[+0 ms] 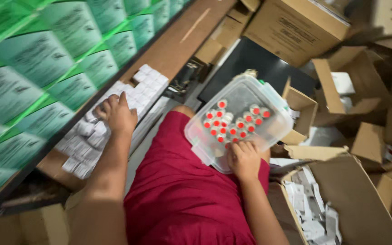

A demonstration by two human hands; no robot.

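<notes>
A: Okay, left hand (116, 113) first; where is it?

B: Flat on the white packs (114, 118) stacked on the shelf edge (178, 45); fingers spread over the top row, pressing or picking, cannot tell which; nothing clearly closed in the grip.

A: And the right hand (243, 159)?

B: In the clear tub (239, 120) that sits on the person's lap, red cloth (182, 195) under it; fingers curled down inside the near corner; whether they pinch a vial cannot be told, blurred.

A: Contents of the tub?

B: Small vials (232, 122) with red caps, standing upright, bunched in the middle and toward the near side; the far half mostly bare plastic.

A: Around it?

B: Green cartons (37, 68) in rows on the left, behind the packs; open brown boxes (341, 90) on the right, one near box (341, 204) holding loose white leaflets (314, 213); a black mat (264, 68) beyond the tub; a shut brown carton (296, 27) at the top.

A: Hands apart?

B: Well apart; left on the packs, right in the tub.
</notes>
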